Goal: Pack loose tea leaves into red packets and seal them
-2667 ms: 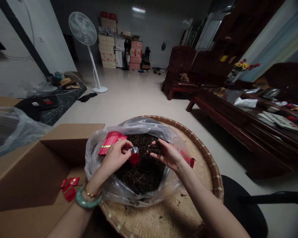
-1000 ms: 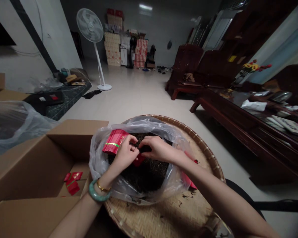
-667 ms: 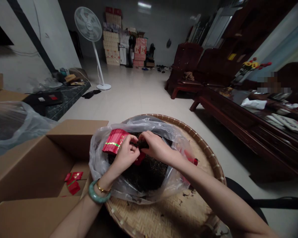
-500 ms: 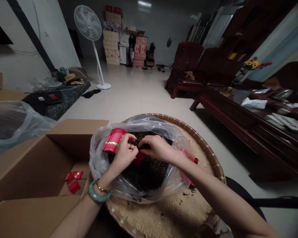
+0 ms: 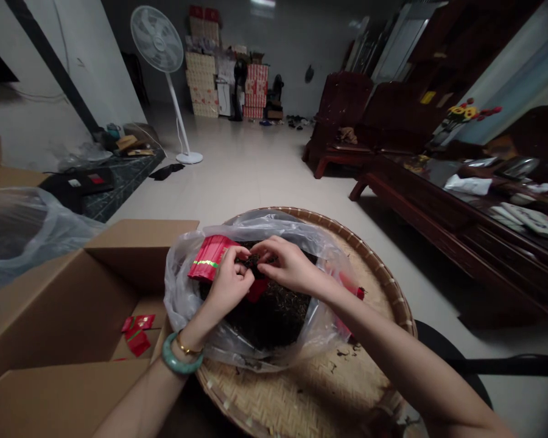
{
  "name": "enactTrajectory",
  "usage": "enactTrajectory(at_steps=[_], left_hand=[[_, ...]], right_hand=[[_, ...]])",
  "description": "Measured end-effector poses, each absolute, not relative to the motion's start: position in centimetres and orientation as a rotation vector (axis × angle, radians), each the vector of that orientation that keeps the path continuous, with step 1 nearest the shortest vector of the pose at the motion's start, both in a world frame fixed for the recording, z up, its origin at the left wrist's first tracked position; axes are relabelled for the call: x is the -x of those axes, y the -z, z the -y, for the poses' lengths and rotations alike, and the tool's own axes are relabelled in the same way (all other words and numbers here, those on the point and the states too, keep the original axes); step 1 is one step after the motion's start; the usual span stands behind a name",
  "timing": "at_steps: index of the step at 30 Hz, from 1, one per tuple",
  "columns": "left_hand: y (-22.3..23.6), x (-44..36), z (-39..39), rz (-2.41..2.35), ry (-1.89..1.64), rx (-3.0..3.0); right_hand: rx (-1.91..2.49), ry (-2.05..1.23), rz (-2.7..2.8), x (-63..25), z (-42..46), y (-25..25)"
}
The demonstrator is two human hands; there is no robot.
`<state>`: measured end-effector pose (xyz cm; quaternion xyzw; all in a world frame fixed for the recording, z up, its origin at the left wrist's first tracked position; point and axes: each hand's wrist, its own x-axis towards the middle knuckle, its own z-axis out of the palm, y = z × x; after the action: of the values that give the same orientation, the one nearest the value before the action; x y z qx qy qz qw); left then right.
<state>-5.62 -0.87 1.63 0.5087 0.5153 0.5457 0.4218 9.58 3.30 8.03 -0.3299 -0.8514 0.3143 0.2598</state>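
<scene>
A clear plastic bag (image 5: 182, 310) of dark dried tea leaves (image 5: 274, 322) lies open on a round woven bamboo tray (image 5: 296, 395). Over the leaves, my left hand (image 5: 231, 277) is closed in a pinch on a small red packet (image 5: 257, 291), mostly hidden by the fingers. My right hand (image 5: 287, 264) is right beside it, thumb and index finger apart, with dark leaves showing in the gap between the hands. A stack of red packets (image 5: 210, 257) with a green-gold stripe rests inside the bag, left of my hands.
An open cardboard box (image 5: 41, 304) on the left holds several red packets (image 5: 137, 342). More red packaging (image 5: 343, 328) shows at the bag's right side. A white standing fan (image 5: 158, 39), a dark wooden bench (image 5: 342, 115) and a low table (image 5: 420, 201) stand farther off.
My right hand has shifted slightly up, and its thumb and index finger have parted from a pinch. The left hand stays in place on the red packet.
</scene>
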Motion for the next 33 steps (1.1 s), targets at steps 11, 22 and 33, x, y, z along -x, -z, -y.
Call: enactTrajectory(at_steps=[11,22,33], left_hand=[[-2.3,5.7,1.3,-1.353,-1.465,-1.295],[-2.1,6.4,1.6,-1.345,-1.281,-1.317],[-2.0,5.6,1.7,-1.306,-1.263,-1.194]], right_hand=[[0.765,-0.624,2.647,-11.6,-2.6,-8.5],[1.304,-0.721,2.651,-12.8,-2.0,-1.3],[1.293,-1.447,1.762,-15.3,-3.4,-2.1]])
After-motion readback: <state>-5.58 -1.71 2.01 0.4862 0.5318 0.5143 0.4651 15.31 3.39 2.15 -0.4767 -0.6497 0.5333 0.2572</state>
